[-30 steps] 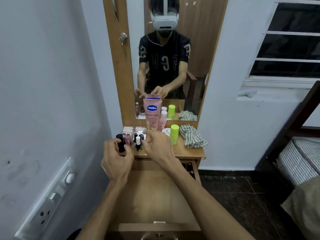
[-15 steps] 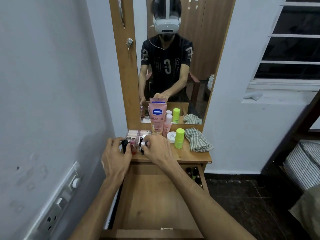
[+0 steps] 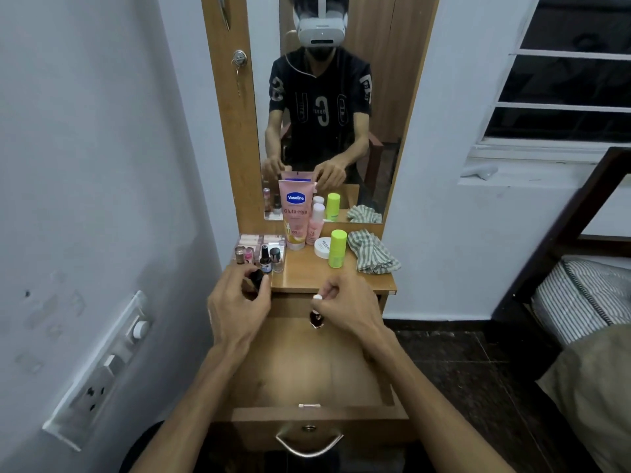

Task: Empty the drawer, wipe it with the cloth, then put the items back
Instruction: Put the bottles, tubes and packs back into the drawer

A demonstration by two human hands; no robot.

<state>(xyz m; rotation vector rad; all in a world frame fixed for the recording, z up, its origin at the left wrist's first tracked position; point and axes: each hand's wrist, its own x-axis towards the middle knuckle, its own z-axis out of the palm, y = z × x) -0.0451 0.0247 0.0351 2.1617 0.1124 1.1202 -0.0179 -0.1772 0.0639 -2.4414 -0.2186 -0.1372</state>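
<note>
The wooden drawer (image 3: 317, 413) is pulled out below the dresser top (image 3: 304, 278), and its floor is bare. My right hand (image 3: 345, 305) pinches a small dark nail polish bottle with a white cap (image 3: 316, 317) over the drawer's back end. My left hand (image 3: 239, 302) grips a black-capped bottle (image 3: 256, 278) at the dresser top's front left edge. Several small bottles (image 3: 266, 259) stand in a cluster just behind it. The striped cloth (image 3: 374, 252) lies crumpled at the top's right side.
A pink Vaseline tube (image 3: 295, 213), a small pink bottle (image 3: 316, 225), a white jar (image 3: 322, 247) and a green bottle (image 3: 337, 247) stand before the mirror (image 3: 386, 97). A switch panel (image 3: 99, 370) is on the left wall. A bed (image 3: 587, 291) stands at right.
My right hand has pulled back from the bottle cluster with a white-capped bottle and lowered it over the drawer. My left hand has stayed at the cluster's front edge.
</note>
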